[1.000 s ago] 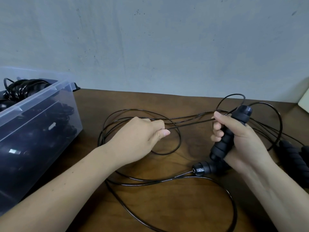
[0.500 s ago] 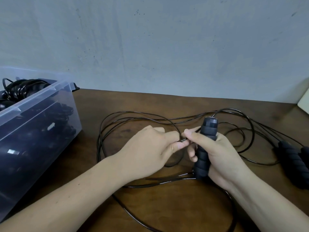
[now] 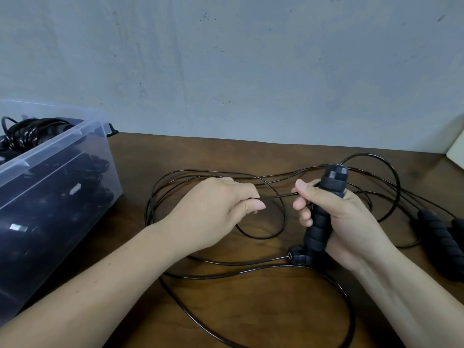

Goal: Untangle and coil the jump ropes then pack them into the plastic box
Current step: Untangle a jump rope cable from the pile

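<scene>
A thin black jump rope cord (image 3: 253,271) lies in loose loops across the brown table. My right hand (image 3: 344,217) grips two black foam handles (image 3: 324,209) upright and pinches a strand of cord at its fingertips. My left hand (image 3: 221,209) pinches the same strand, a short taut span apart from the right. The clear plastic box (image 3: 57,156) at the left holds several coiled black ropes.
Two more black foam handles (image 3: 437,237) lie on the table at the far right. A white object (image 3: 457,151) sits at the right edge by the grey wall. The wooden table (image 3: 251,312) has bare surface in front between my arms.
My hands drew together half a second ago and have now moved apart again, stretching a short strand of cord between them. The handles stay in my right hand.
</scene>
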### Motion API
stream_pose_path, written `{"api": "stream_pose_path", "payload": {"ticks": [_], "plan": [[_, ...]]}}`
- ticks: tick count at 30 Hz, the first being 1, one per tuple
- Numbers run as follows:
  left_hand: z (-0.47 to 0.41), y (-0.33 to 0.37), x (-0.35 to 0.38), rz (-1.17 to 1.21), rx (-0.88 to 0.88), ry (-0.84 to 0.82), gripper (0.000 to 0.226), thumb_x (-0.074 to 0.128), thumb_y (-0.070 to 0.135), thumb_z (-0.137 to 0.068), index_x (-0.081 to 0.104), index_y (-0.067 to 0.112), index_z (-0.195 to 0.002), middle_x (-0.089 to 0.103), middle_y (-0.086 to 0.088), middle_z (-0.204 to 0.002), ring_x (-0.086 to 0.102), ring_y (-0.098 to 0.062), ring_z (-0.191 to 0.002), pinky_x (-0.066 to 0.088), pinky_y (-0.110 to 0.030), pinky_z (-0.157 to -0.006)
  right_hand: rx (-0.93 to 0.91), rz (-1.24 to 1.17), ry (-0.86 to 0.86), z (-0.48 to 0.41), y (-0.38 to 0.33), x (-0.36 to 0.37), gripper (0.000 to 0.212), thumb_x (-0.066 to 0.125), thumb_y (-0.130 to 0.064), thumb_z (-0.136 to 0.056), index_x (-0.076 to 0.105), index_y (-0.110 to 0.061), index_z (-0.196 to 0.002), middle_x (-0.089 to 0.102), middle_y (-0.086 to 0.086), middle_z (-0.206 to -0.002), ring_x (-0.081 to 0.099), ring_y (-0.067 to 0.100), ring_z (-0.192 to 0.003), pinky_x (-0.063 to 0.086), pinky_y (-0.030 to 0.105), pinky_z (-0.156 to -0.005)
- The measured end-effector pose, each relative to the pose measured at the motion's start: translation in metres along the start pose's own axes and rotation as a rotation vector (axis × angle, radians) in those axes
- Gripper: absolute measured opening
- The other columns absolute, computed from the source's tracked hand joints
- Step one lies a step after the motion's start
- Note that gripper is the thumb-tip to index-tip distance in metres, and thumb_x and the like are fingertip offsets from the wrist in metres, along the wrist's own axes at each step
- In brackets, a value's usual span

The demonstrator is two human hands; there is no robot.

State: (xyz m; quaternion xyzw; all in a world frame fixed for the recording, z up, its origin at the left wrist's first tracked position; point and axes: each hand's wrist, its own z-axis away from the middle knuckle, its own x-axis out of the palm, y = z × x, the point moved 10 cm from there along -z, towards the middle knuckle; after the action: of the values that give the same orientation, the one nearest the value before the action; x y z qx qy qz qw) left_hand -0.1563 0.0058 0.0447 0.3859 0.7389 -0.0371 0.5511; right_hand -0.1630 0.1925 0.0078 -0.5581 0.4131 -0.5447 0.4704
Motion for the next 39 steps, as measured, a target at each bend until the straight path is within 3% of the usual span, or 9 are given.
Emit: {"api": "stream_pose_path", "payload": {"ticks": [10,13,18,21,25,29,32,35,39], "plan": [[-0.001,-0.019,-0.008,-0.073,-0.011,0.023,0.024,0.062,0.017,-0.106,0.078,0.031,-0.118,0.073,0.018,-0.100,0.065,-0.003,-0.096,0.054,-0.025,-0.088,0.008,-0.054,0.058,-0.005,-0.001,-0.012,0.021,0.078,-0.025,-0.090,0.072,-0.005,-0.094,0.064,0.007,-0.077,0.050,0.013,-0.061,0.044,0.021,-0.053],[-0.001,-0.036,-0.004,-0.008,-0.078,0.017,0.028,0.065,0.007,-0.102,0.081,0.028,-0.113,0.074,0.018,-0.097,0.067,-0.003,-0.094,0.055,-0.027,-0.086,0.017,-0.091,0.077,-0.008,-0.002,-0.017,0.020,0.077,-0.023,-0.093,0.070,-0.004,-0.097,0.064,0.005,-0.078,0.050,0.013,-0.062,0.044,0.021,-0.053],[0.000,-0.027,0.011,0.156,-0.172,-0.096,0.008,0.069,0.039,-0.100,0.076,0.037,-0.096,0.074,0.017,-0.080,0.069,0.001,-0.078,0.054,-0.025,-0.072,0.023,-0.114,0.068,-0.008,0.003,-0.014,0.017,0.074,-0.021,-0.097,0.070,-0.005,-0.094,0.065,0.006,-0.079,0.054,0.012,-0.064,0.045,0.020,-0.053],[0.006,-0.001,0.029,0.117,-0.096,-0.196,0.026,0.062,0.057,-0.099,0.068,0.032,-0.091,0.070,0.014,-0.074,0.068,-0.006,-0.074,0.056,-0.034,-0.068,0.028,-0.110,0.069,-0.008,0.005,-0.012,0.017,0.075,-0.022,-0.096,0.071,-0.006,-0.094,0.067,0.006,-0.081,0.056,0.011,-0.065,0.046,0.020,-0.053],[0.009,0.021,0.035,0.109,0.018,-0.205,0.036,0.056,0.052,-0.106,0.056,0.024,-0.084,0.054,0.006,-0.068,0.058,-0.015,-0.068,0.047,-0.030,-0.061,0.023,-0.117,0.124,-0.012,0.004,-0.023,0.018,0.075,-0.022,-0.097,0.070,-0.006,-0.098,0.067,0.006,-0.081,0.056,0.011,-0.066,0.046,0.019,-0.053],[0.011,0.020,0.032,0.125,0.010,-0.259,0.025,0.071,0.044,-0.096,0.057,0.027,-0.085,0.060,0.009,-0.081,0.061,-0.009,-0.075,0.052,-0.024,-0.066,0.006,-0.107,0.142,-0.014,0.005,-0.026,0.017,0.074,-0.021,-0.098,0.069,-0.004,-0.098,0.067,0.007,-0.081,0.056,0.013,-0.066,0.046,0.020,-0.052],[0.008,0.011,0.021,0.156,-0.042,-0.192,0.022,0.075,0.038,-0.096,0.059,0.025,-0.087,0.064,0.007,-0.086,0.064,-0.010,-0.074,0.053,-0.019,-0.067,-0.007,-0.113,0.139,-0.014,0.002,-0.026,0.019,0.074,-0.022,-0.098,0.067,-0.004,-0.103,0.068,0.007,-0.082,0.056,0.013,-0.066,0.046,0.020,-0.052],[0.006,-0.006,0.016,0.422,-0.195,-0.104,0.008,0.067,0.021,-0.103,0.071,0.018,-0.096,0.064,0.003,-0.069,0.061,-0.009,-0.057,0.049,-0.012,-0.056,-0.007,-0.140,0.106,-0.011,0.000,-0.019,0.022,0.075,-0.026,-0.096,0.066,-0.008,-0.103,0.069,0.007,-0.085,0.055,0.013,-0.065,0.046,0.021,-0.053],[0.005,0.000,0.010,0.414,-0.166,-0.069,0.023,0.051,0.035,-0.111,0.073,0.032,-0.105,0.055,0.015,-0.056,0.051,-0.004,-0.049,0.044,-0.021,-0.052,0.002,-0.149,0.013,-0.005,0.001,0.000,0.029,0.074,-0.032,-0.094,0.073,-0.006,-0.107,0.067,0.008,-0.083,0.051,0.014,-0.062,0.042,0.024,-0.053]]}}
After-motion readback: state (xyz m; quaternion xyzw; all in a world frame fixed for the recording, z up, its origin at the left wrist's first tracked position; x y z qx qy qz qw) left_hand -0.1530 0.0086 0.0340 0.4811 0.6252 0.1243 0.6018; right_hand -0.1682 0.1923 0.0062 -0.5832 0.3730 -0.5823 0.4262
